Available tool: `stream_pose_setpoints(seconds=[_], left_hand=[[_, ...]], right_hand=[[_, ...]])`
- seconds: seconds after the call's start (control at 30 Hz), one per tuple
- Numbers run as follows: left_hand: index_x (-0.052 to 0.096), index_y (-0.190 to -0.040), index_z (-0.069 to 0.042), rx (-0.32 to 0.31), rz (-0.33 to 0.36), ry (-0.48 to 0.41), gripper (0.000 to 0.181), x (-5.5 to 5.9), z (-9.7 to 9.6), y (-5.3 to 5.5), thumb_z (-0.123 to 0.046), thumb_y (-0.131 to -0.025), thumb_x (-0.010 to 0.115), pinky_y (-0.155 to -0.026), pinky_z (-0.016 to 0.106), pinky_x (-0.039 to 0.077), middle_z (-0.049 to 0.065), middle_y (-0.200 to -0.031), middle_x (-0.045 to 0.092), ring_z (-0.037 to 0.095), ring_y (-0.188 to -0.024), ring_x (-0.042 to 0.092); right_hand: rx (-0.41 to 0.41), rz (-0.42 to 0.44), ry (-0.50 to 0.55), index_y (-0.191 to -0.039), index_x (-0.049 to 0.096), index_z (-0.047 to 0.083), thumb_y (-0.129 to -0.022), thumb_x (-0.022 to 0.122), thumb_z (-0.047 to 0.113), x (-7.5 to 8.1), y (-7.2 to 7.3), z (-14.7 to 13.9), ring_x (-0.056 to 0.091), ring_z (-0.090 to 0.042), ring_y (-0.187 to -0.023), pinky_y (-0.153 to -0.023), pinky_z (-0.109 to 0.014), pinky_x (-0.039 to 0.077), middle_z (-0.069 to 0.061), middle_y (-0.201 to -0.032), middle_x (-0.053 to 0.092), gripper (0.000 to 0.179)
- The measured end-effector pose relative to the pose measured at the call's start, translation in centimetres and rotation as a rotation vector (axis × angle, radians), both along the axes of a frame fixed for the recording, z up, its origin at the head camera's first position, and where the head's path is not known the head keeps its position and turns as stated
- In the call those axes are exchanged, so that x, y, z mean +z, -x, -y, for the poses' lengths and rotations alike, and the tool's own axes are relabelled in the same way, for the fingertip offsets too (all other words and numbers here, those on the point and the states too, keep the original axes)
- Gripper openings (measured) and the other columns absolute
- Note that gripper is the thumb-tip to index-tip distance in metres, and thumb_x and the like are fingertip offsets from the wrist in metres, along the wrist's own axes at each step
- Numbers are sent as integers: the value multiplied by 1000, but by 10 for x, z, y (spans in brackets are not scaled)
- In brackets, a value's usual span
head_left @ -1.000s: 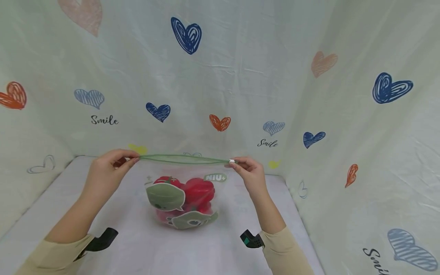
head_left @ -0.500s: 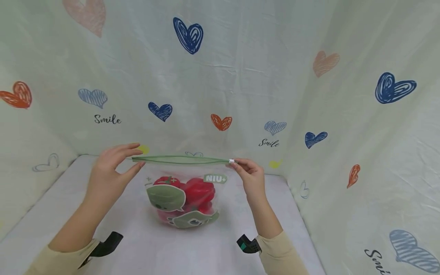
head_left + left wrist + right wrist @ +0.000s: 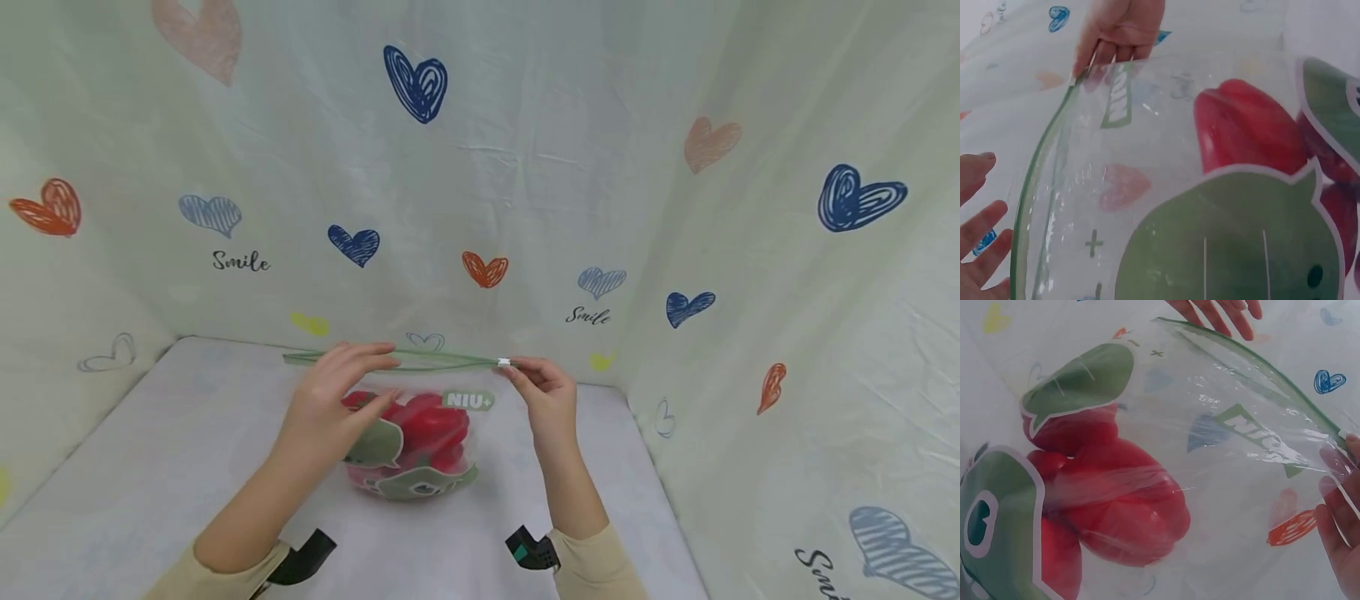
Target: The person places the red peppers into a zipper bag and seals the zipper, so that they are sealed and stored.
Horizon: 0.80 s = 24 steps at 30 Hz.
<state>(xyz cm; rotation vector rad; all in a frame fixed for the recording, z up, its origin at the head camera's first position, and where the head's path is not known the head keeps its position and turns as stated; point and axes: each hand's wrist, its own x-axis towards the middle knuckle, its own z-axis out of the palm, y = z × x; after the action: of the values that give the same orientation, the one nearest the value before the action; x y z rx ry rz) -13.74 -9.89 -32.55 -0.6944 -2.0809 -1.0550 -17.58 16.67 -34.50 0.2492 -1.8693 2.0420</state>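
Pinching the white slider end of the green zip strip, the right hand (image 3: 546, 393) holds up a clear zip bag (image 3: 408, 425) standing on the white table (image 3: 150, 467). Below that grip, red peppers (image 3: 427, 429) sit inside, behind green cartoon prints. Along the strip, the left hand (image 3: 333, 408) lies with fingers straight over the top edge, apparently touching it, though contact is not clear.

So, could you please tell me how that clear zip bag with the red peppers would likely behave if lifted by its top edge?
The zip bag would probably sag: its clear film wrinkles. The red peppers sit low, so it likely hangs bottom-heavy. The right hand pinches the slider end; glossy film may slip from a loose grip.
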Motion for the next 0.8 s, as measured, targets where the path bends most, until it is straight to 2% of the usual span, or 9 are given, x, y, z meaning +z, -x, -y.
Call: stream_pose_setpoints(seconds=[0.2,0.3,0.43,0.57,0.8], left_hand=[[71,-109,-6,-51,-23,-34,45,-2,-20,7,2,-68,86,-115,39,27,7,-120,67,24,-115,59],[71,-109,-7,-53,-30,-34,43,-3,-28,10,-3,-69,87,-108,38,38,6,-119,67,23,-113,59],[72,-109,-9,-63,0,-7,41,-4,-39,12,-9,-71,88,-95,39,47,3,-116,68,21,-110,58],[73,-108,-9,-82,9,26,40,-5,-51,13,-12,-71,88,-93,41,48,3,-113,69,21,-107,59],[74,-107,-11,-99,16,43,37,-6,-71,14,-14,-72,87,-91,40,47,1,-108,71,20,-101,61]], right_hand=[[-54,6,30,-88,75,4,-81,77,-1,-2,-5,1,68,-17,-82,-80,-28,55,-6,-87,71,9],[-63,-2,60,-86,76,7,-79,78,-2,-3,-9,2,66,-17,-81,-75,-25,54,-7,-87,70,11],[-54,-40,99,-85,76,4,-79,75,-7,-6,-14,2,63,-17,-81,-72,-23,53,-7,-86,69,13],[-37,-80,100,-86,76,-1,-80,74,-9,-8,-18,2,61,-17,-81,-72,-22,52,-5,-85,67,10],[-9,-102,93,-89,75,-5,-81,74,-6,-8,-26,6,60,-17,-81,-73,-23,51,-5,-85,68,8]])
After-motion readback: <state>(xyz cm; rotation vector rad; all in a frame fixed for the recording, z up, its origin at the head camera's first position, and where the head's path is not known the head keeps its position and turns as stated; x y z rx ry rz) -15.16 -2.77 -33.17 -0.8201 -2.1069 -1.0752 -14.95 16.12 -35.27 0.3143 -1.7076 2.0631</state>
